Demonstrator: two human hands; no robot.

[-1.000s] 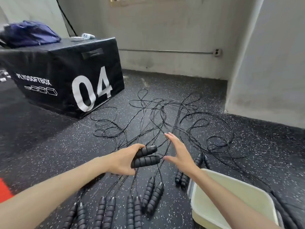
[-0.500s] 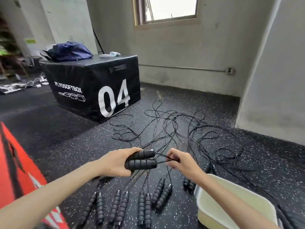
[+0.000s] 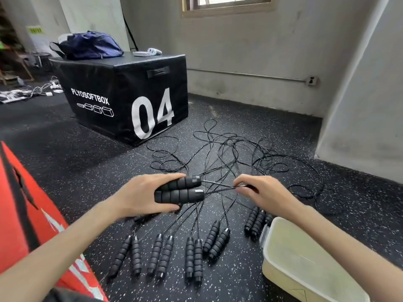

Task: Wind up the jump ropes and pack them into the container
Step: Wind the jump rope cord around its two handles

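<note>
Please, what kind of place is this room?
Probably a gym or training room: a black plyo box marked 04, speckled rubber floor, and many jump ropes spread out there.

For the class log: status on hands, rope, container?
Left hand grips two black foam handles. Right hand pinches their thin black cords. Cream plastic tub empty.

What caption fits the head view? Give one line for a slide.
Left hand grips two rope handles; right hand pinches their cords beside the container.
</note>
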